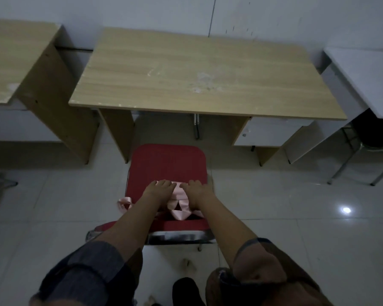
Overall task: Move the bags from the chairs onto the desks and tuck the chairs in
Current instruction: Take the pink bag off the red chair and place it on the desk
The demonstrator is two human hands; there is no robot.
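A red chair [167,162] stands pulled out in front of a light wooden desk [199,69]. A pale pink bag [179,203] lies on the seat, its strap hanging off the left side. Both my hands lie on top of the bag, side by side. My left hand [158,189] covers its left part and my right hand [196,191] its right part. The fingers point toward the desk; whether they curl round the bag's far edge is hidden.
A second wooden desk [16,62] stands to the left and a white table [367,80] to the right, with a dark chair [376,133] under it. A white drawer unit [272,133] hangs under the middle desk's right side. The floor is pale tile.
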